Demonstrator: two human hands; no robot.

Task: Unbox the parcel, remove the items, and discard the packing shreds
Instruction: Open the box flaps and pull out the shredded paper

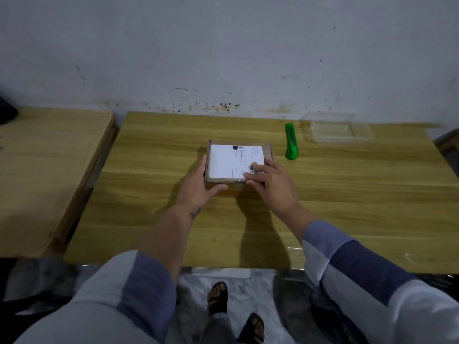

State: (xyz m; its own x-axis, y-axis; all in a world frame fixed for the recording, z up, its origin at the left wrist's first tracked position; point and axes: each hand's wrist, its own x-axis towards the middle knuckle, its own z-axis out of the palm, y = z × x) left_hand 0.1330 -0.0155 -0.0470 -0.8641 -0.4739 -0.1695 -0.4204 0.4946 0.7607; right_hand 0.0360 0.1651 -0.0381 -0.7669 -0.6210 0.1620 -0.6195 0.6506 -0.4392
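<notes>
A small brown cardboard parcel [231,160] with a white shipping label on top lies closed in the middle of the wooden table [347,207]. My left hand [198,187] grips its left side, with the thumb along the front edge. My right hand [269,184] rests on its front right corner, fingers spread over the label's barcode. A green utility knife [291,144] lies on the table to the right of the parcel, apart from both hands.
A clear plastic container [337,130] stands at the back right beside the knife. A second wooden table [49,170] adjoins on the left, with a gap between. A stained white wall runs behind. My sandalled feet [233,309] show below the table's front edge.
</notes>
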